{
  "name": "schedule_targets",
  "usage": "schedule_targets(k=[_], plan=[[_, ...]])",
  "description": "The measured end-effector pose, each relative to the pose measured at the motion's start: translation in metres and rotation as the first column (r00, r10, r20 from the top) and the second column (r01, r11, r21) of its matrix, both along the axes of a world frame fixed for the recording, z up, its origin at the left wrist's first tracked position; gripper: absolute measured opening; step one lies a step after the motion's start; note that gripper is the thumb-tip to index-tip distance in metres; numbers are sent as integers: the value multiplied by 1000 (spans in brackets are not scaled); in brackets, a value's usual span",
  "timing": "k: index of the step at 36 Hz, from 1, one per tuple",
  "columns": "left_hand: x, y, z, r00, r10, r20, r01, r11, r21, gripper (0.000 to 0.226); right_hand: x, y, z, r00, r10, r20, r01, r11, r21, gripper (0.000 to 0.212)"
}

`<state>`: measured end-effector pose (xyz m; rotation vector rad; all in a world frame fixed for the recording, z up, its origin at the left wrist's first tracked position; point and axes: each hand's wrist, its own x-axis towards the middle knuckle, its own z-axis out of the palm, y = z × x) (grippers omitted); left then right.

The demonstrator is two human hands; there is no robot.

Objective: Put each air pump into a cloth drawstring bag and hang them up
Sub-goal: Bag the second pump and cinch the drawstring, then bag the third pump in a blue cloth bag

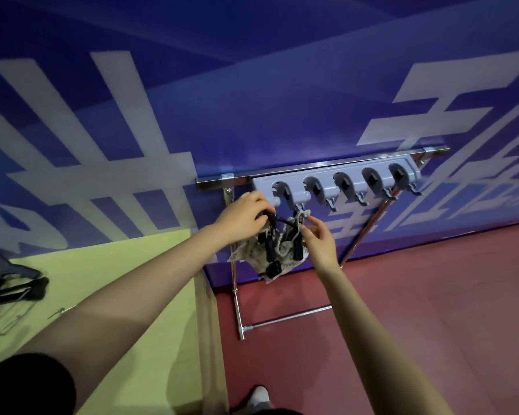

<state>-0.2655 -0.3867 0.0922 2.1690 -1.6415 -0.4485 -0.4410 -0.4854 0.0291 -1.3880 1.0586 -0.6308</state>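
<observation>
Pinching the cord, the right hand [318, 238] steadies a soft cloth bag [264, 259]; the left hand [243, 217] grips black pump parts; probably light, floppy; best held by its drawstring.

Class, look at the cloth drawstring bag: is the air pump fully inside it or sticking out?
Sticking out: black pump parts show above the cloth bag mouth.
</observation>
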Motion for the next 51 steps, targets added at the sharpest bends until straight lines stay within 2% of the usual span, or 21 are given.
schedule_targets(k=[2,8,12,17,23,31,36,39,42,44,46,51], plan=[[4,17,0,1000,27,-6,-27,1000,10,33,0,11,4,1000,-22,1,22,1000,-10,33],[18,78,-8,993,97,-73,-95,995,38,30,12,67,32,994,-58,94,72,986,-151,14],[30,132,-11,974,170,-148,-172,985,-3,28,34,126,57,983,19,184,15,983,-183,15],[51,219,-15,926,271,-264,-296,953,-58,23,70,209,69,958,143,250,-117,986,-116,25],[94,353,-24,854,401,-333,-435,900,-32,23,126,326,65,954,246,173,-249,968,-6,34],[140,508,-45,685,598,-416,-644,764,39,18,184,446,53,881,456,127,-463,885,38,32],[163,587,-48,561,695,-450,-727,674,133,17,210,506,34,844,535,51,-537,839,83,30],[178,620,-48,489,756,-435,-742,622,249,25,222,537,23,780,626,-28,-619,777,113,31],[197,643,-51,469,792,-391,-751,591,295,26,242,560,15,683,720,-123,-715,694,90,35],[208,649,-54,463,806,-368,-771,572,282,26,257,566,11,655,735,-174,-733,674,86,34],[216,651,-58,472,802,-366,-779,574,254,26,275,568,6,666,718,-203,-717,691,90,30],[237,644,-77,567,767,-301,-767,625,146,29,332,568,-7,683,685,-253,-684,722,107,18]])
